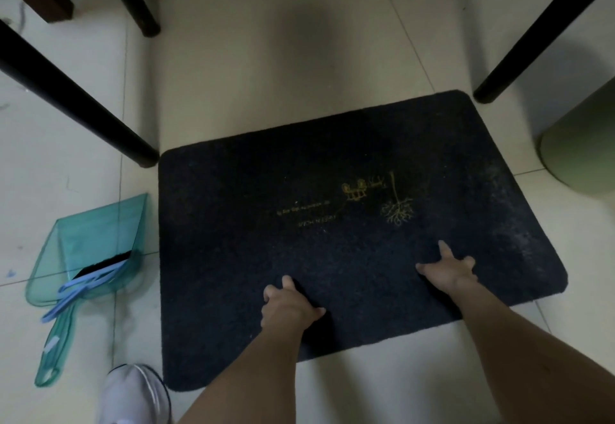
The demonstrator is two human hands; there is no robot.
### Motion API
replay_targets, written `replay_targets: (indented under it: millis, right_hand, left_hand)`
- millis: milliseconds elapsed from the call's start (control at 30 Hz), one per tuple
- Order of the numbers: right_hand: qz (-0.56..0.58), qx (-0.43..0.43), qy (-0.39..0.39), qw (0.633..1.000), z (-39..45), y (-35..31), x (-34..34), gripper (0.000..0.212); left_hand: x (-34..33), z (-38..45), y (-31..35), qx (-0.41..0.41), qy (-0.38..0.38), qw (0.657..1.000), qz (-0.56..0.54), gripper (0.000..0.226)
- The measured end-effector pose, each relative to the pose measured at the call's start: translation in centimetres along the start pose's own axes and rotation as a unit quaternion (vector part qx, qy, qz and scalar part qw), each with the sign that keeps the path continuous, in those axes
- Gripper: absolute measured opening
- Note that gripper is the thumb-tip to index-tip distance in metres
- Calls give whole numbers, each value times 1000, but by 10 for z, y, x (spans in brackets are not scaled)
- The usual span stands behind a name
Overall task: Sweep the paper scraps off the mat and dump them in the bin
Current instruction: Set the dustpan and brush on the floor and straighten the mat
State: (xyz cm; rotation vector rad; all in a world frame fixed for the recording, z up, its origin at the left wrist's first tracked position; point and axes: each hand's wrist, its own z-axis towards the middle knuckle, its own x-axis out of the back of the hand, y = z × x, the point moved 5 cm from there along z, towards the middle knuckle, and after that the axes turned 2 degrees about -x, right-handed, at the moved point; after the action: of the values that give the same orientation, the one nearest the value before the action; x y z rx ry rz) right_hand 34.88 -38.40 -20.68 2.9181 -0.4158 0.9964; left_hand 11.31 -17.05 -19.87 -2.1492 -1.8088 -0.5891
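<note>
1. Both hands are down on the dark mat, set apart from each other near its closest edge.
2. Left hand presses the pile with fingers bent and thumb splayed; whether it pinches the fabric, I cannot tell.
3. Right hand lies spread, fingers fanned and touching the mat.
4. Left of the left hand, a teal dustpan with a brush in it sits just beside the mat's edge.
5. Far right of the right hand stands a green bin.
6. Beyond the fingers, bare tile opens between dark furniture legs.
</note>
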Motion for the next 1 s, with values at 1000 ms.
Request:
replay_targets:
  millis: [1000]
  right_hand:
    - [-38,8,15,999,6,7,-10,85]
  left_hand:
    - [10,5,3,5,50,999,-6,86]
